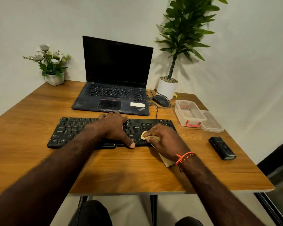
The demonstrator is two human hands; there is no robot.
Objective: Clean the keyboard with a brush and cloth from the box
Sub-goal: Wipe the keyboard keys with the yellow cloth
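Observation:
A black keyboard (69, 132) lies across the middle of the wooden table (39, 160). My left hand (114, 126) rests flat on the keyboard's middle, fingers spread toward its far edge and thumb at its near edge. My right hand (163, 137) grips a pale yellow cloth (144, 135) and presses it on the keys at the keyboard's right part; the cloth's loose end (166, 161) hangs out under the wrist. A clear plastic box (189, 114) with red latches stands open at the right, its lid (211, 122) beside it. No brush is recognisable.
An open black laptop (113, 95) sits behind the keyboard, with a wired mouse (161, 100) to its right. A small black device (222, 148) lies near the right edge. A flower pot (55, 78) and a tall potted plant (167, 88) stand at the back corners.

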